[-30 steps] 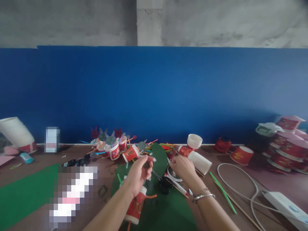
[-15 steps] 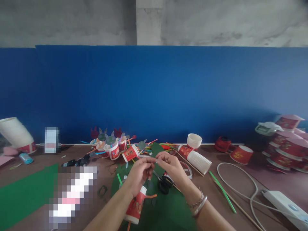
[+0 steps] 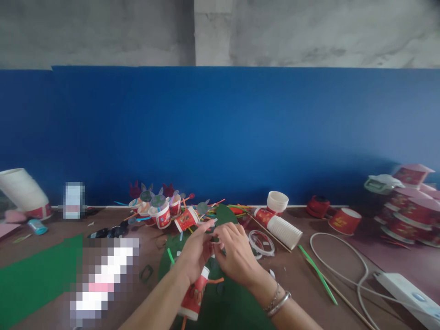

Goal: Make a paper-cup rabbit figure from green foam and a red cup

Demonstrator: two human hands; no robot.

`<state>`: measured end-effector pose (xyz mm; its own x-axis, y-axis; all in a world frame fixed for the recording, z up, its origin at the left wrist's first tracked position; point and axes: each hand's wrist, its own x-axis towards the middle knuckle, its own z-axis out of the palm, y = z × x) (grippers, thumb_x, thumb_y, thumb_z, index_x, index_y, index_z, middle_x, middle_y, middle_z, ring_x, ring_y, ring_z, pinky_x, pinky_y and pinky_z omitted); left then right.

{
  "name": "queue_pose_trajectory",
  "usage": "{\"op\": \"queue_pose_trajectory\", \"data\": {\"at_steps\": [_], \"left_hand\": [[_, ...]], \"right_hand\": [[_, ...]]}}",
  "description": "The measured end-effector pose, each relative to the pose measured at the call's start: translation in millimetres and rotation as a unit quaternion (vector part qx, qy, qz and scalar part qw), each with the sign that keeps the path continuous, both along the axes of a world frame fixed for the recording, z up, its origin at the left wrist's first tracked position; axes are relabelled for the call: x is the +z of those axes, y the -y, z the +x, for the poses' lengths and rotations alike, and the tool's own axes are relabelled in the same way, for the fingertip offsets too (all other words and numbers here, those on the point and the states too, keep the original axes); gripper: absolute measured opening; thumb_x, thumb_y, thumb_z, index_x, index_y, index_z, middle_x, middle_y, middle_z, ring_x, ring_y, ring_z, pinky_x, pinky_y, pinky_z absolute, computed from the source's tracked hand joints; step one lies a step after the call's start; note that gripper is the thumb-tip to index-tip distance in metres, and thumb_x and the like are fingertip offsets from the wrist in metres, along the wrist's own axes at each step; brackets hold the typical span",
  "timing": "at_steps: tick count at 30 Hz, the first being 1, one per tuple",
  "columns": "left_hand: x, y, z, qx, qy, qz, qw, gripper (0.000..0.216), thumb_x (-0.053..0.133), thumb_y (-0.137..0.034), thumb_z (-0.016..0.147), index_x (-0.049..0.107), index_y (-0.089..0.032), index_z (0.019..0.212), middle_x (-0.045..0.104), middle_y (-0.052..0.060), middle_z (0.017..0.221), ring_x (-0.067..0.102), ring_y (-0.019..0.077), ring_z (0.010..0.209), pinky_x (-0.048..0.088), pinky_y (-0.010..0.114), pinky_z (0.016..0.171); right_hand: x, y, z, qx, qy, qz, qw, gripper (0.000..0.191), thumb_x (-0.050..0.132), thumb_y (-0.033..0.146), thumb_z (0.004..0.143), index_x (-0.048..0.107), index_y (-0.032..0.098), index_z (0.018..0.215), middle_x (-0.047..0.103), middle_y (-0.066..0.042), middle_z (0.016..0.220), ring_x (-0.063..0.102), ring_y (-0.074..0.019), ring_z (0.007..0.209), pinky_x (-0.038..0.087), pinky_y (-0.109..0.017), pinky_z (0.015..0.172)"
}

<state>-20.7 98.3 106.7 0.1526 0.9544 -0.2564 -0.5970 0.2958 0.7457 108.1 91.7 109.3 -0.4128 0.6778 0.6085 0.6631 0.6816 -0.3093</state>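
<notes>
My left hand (image 3: 195, 251) and my right hand (image 3: 232, 251) meet over a dark green sheet (image 3: 237, 302) at the table's middle. The fingers of both are pinched together on a small piece between them, too small to name. Under my left wrist lies a red and white paper cup (image 3: 192, 297) with an orange strip sticking out of it. A bracelet sits on my right wrist. A clear tape ring (image 3: 261, 242) lies just right of my right hand.
Decorated cups with sticks (image 3: 161, 211) cluster behind my hands. A stack of white cups (image 3: 283, 229) lies on its side at right, with red bowls (image 3: 410, 208), a white cable (image 3: 347, 261) and a power strip (image 3: 410, 295) further right. A green sheet (image 3: 30, 277) lies at left.
My right hand has moved left from beside the tape ring to meet my left hand, and now covers the scissors that showed earlier.
</notes>
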Motion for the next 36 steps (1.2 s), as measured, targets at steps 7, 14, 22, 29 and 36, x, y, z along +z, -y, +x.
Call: {"op": "queue_pose_trajectory", "data": {"at_steps": [7,14,22,29,36], "left_hand": [[-1.6,-1.4,0.1,-0.033,0.017,0.058,0.998,0.029,0.064,-0.028,0.073,0.060,-0.016,0.100,0.065,0.007,0.088,0.061,0.0160,0.082,0.047,0.028,0.073],[-10.4,-4.5,-0.1,0.062,-0.158,0.169,0.971,0.018,0.067,-0.029,0.069,0.056,-0.015,0.065,0.059,-0.001,0.065,0.055,0.0123,0.067,0.041,0.024,0.069],[-0.5,-10.3,-12.2,0.065,-0.238,0.142,0.959,0.017,0.067,-0.028,0.062,0.055,-0.016,0.061,0.056,-0.005,0.051,0.049,0.0094,0.052,0.035,0.020,0.053],[0.3,-10.1,-12.0,0.059,-0.284,0.151,0.945,0.014,0.065,-0.027,0.063,0.056,-0.016,0.064,0.059,-0.004,0.051,0.050,0.0088,0.051,0.034,0.019,0.052],[2.2,-7.1,-10.9,0.049,-0.296,0.149,0.942,0.014,0.064,-0.028,0.063,0.055,-0.016,0.066,0.058,-0.005,0.052,0.049,0.0089,0.052,0.032,0.019,0.052]], "right_hand": [[-8.7,-11.1,2.3,-0.049,-0.243,-0.145,0.958,0.021,0.053,0.015,0.075,0.042,0.021,0.093,0.062,-0.003,0.079,0.058,-0.0190,0.077,0.041,-0.033,0.073],[-3.7,-14.9,4.6,-0.007,-0.339,-0.254,0.906,0.028,0.060,0.023,0.072,0.043,0.020,0.094,0.062,-0.001,0.078,0.058,-0.0167,0.076,0.043,-0.029,0.071],[4.3,-18.1,14.7,0.046,-0.227,-0.325,0.917,0.017,0.054,0.031,0.079,0.057,0.016,0.071,0.056,0.000,0.068,0.050,-0.0125,0.065,0.038,-0.022,0.060],[3.7,-19.2,16.3,0.042,-0.217,-0.337,0.915,0.016,0.055,0.030,0.078,0.059,0.016,0.072,0.057,0.000,0.068,0.050,-0.0126,0.065,0.038,-0.022,0.059],[3.2,-19.8,14.7,0.037,-0.227,-0.345,0.910,0.016,0.055,0.030,0.076,0.059,0.015,0.070,0.057,0.000,0.065,0.049,-0.0125,0.062,0.037,-0.023,0.058]]}}
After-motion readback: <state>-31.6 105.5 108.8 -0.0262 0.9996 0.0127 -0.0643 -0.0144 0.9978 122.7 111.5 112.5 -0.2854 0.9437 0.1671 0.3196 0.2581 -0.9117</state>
